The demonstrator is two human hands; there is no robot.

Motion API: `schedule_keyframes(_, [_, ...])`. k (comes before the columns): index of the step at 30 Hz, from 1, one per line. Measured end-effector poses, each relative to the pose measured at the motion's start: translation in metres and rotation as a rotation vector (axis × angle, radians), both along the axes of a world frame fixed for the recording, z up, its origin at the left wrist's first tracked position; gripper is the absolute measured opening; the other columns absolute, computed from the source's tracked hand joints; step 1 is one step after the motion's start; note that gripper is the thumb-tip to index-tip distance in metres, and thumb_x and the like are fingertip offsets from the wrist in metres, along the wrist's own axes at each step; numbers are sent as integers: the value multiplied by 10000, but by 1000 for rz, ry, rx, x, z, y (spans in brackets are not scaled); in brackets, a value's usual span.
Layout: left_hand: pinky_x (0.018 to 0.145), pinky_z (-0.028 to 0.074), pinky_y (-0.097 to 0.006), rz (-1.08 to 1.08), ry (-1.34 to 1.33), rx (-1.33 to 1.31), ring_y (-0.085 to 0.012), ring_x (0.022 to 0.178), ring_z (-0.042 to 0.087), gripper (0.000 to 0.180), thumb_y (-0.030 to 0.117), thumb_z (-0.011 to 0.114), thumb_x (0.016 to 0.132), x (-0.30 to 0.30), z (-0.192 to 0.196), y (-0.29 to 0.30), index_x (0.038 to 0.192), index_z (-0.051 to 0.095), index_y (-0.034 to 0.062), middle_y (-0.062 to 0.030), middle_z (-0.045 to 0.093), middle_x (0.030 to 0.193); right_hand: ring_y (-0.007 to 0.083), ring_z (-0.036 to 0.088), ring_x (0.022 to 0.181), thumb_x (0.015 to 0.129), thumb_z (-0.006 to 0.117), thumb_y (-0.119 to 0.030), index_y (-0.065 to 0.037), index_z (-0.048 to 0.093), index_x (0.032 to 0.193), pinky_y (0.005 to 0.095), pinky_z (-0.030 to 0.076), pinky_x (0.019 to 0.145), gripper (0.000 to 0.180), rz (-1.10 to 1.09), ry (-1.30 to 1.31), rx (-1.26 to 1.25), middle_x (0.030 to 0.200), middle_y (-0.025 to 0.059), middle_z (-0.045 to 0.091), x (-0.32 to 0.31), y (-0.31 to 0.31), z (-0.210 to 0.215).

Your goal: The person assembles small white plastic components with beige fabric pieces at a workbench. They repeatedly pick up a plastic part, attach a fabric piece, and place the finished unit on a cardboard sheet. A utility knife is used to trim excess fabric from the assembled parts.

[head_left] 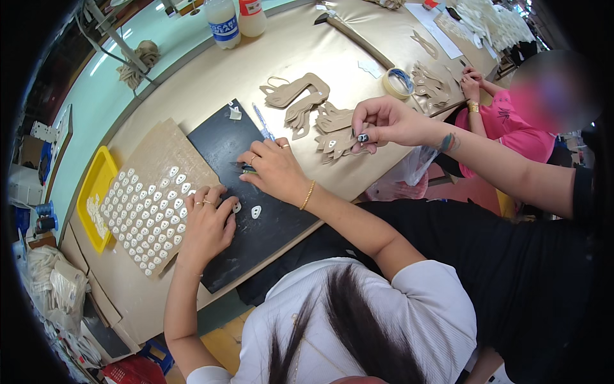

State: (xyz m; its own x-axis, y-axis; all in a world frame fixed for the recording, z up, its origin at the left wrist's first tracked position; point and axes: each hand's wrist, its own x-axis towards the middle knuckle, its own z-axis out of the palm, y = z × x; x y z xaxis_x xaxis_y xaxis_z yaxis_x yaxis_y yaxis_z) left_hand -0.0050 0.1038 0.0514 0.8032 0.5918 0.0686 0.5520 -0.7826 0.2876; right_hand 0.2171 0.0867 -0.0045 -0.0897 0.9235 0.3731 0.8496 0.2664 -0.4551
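My left hand (208, 224) rests with bent, parted fingers where a brown sheet (150, 144) meets a black board (281, 211). Rows of small white rounded-triangular pieces (167, 212) with dark centres cover the sheet. One white piece lies at my left thumb; another white piece (256, 212) lies alone on the board. Above the board, my right hand (275, 168) pinches a small thin dark-and-green tool (247, 169), mostly hidden by the fingers. A blue-and-white pen (259, 118) lies just beyond my right hand.
A co-worker's hand (387, 121) reaches in from the right over brown cut pieces (336, 125). A yellow tray (102, 157) stands left. Two bottles (224, 25), a hammer (358, 41) and a tape roll (398, 83) are at the back. Another person in pink (511, 128) sits far right.
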Motion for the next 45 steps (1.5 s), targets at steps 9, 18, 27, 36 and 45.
schedule_keyframes(9, [972, 358, -461, 85, -12, -5, -318, 1181, 502, 344, 175, 751, 788, -10, -3, -14, 1116, 668, 118, -96, 577, 1234, 227, 588, 974, 811, 789, -397, -160, 661, 1165, 412, 378, 925, 445, 8, 26, -3, 996, 35, 589, 0, 1, 2])
schedule_keyframes(18, [982, 349, -444, 323, -136, -84, -289, 1150, 518, 341, 203, 758, 809, -18, -17, -52, 1114, 657, 89, -99, 576, 1176, 227, 612, 963, 828, 779, -394, -135, 685, 1178, 407, 367, 871, 445, 27, 117, -81, 1000, 40, 613, 2, 4, 8])
schedule_keyframes(27, [985, 345, -446, 356, -164, -79, -307, 1174, 492, 363, 200, 756, 812, -11, -23, -50, 1160, 686, 120, -116, 555, 1207, 215, 625, 935, 870, 773, -335, -116, 674, 1211, 381, 387, 876, 418, 39, 164, -109, 1012, 48, 633, 6, 5, 6])
schedule_keyframes(36, [963, 353, -434, 476, -281, -164, -309, 1134, 516, 423, 178, 792, 786, -7, -26, -68, 1170, 639, 89, -115, 554, 1189, 225, 598, 974, 862, 777, -315, -121, 699, 1161, 369, 385, 866, 365, 10, 132, 6, 1009, 44, 633, 5, 9, 3])
schedule_keyframes(45, [896, 521, -339, 487, -730, -512, -237, 1072, 621, 480, 57, 733, 893, 34, -7, -56, 1338, 561, -2, -136, 557, 1219, 208, 566, 972, 861, 774, -326, -148, 703, 1145, 378, 341, 866, 343, -10, 146, -25, 1028, 19, 606, 0, 9, 1])
